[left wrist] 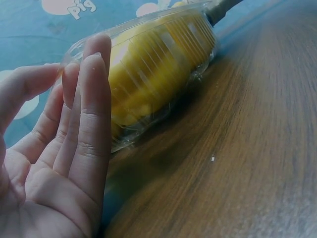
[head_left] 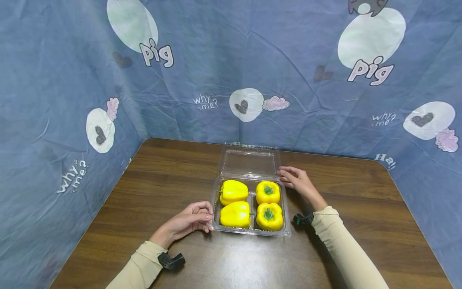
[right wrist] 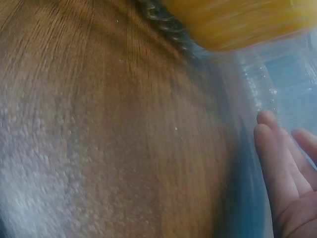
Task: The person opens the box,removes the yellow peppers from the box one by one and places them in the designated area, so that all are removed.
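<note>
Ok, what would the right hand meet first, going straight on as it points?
The clear lid, likely its side edge; the right hand looks at or near contact, but depth is unclear.

Wrinkled beige sleeves [head_left: 348, 247] end in gathered cuffs [head_left: 326, 214], each beside a black wristband [head_left: 171, 261].

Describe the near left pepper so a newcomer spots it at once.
On the table sits a clear box. In its left half, take the yellow pepper farther from the open lid. Its stem points right, while the pepper behind it points its stem left and the right pair's stems face up.
</note>
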The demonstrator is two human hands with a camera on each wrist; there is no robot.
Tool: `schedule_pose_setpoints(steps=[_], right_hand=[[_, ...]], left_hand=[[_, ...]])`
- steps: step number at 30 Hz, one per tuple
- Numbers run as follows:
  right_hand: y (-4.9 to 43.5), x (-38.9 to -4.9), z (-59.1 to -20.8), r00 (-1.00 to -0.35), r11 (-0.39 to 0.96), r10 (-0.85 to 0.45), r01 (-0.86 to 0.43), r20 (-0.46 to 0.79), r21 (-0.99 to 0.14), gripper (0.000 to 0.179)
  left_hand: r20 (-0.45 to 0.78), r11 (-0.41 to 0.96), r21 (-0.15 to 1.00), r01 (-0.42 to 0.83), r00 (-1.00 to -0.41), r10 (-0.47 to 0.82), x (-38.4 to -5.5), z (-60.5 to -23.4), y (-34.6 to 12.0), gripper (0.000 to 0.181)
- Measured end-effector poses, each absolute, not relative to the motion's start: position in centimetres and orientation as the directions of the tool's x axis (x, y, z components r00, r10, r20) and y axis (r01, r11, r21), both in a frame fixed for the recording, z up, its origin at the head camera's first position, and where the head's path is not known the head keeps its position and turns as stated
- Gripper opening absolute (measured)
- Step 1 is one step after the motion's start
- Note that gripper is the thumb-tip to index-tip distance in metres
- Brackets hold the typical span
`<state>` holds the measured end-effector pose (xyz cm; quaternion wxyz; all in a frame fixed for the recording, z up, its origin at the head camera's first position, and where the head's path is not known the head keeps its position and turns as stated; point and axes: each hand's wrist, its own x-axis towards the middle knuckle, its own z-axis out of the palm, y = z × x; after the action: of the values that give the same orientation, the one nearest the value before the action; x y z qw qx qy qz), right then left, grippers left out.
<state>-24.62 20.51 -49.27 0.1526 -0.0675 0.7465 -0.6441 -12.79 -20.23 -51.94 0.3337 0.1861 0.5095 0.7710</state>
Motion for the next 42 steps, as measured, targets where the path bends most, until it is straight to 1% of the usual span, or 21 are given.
schedule_pose_setpoints(steps=[6,12,17,22,28,33,42], right_hand=[[21.0,-24.4,-49.3,-0.94,0.149,-0.321,0.071,-0.116,-0.986,0.055],[21.7,-23.9,-48.8,-0.93,0.22,-0.358,0.0,-0.081,-0.976,0.054],[21.7,-22.9,-48.6,-0.936,0.269,-0.348,-0.046,-0.052,-0.962,0.054],[21.4,-21.9,-48.5,-0.944,0.296,-0.328,-0.121,0.018,-0.947,0.049],[20.9,-20.9,-48.1,-0.953,0.395,-0.293,-0.2,0.083,-0.897,0.046],[20.7,-20.3,-47.8,-0.946,0.494,-0.301,-0.265,0.123,-0.828,0.044],[20.6,-19.6,-47.4,-0.926,0.545,-0.332,-0.343,0.179,-0.765,0.042]], left_hand=[[-0.066,-0.252,0.909,-0.333,-0.71,0.701,-12.7,-51.9,-20.1,0.013],[-0.07,-0.251,0.908,-0.336,-0.71,0.7,-12.8,-51.8,-20.1,0.013],[-0.065,-0.251,0.908,-0.336,-0.705,0.706,-12.9,-52.0,-20.4,0.013],[-0.057,-0.253,0.908,-0.335,-0.697,0.715,-12.9,-52.2,-20.6,0.013],[-0.053,-0.252,0.909,-0.331,-0.693,0.719,-13.1,-52.6,-20.9,0.012],[-0.055,-0.247,0.912,-0.328,-0.693,0.719,-13.2,-52.9,-21.1,0.011],[-0.06,-0.238,0.915,-0.326,-0.694,0.718,-13.3,-53.0,-21.2,0.01]])
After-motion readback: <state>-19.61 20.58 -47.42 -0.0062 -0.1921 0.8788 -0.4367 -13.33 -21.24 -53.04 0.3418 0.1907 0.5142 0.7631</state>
